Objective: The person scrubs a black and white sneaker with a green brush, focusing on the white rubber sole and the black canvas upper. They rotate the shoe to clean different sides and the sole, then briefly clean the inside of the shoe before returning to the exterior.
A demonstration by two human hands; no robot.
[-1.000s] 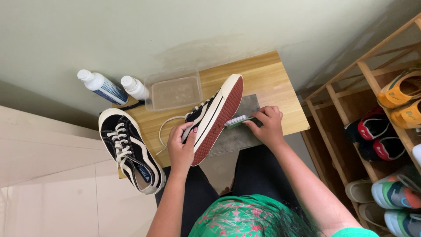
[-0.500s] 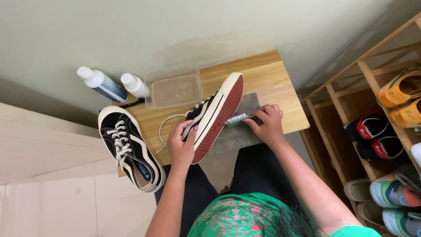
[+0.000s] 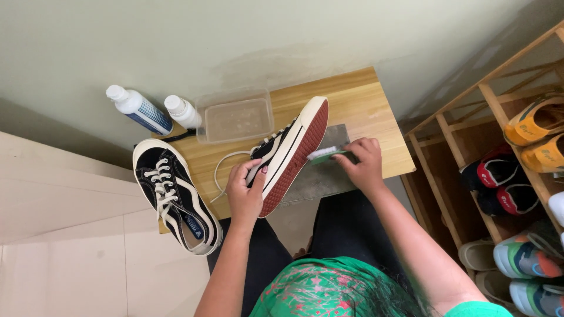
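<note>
Our left hand grips the tilted sneaker mid-tabletop; our right hand presses a green brush against its sole, near the tabletop's front edge.

You wear a green top patterned with pink and white flowers, its short plain-green sleeve showing at four o'clock, and dark trousers. Your left hand and right hand are bare, forearms uncovered.

Two white bottles; clear tub; shoe rack.
</note>
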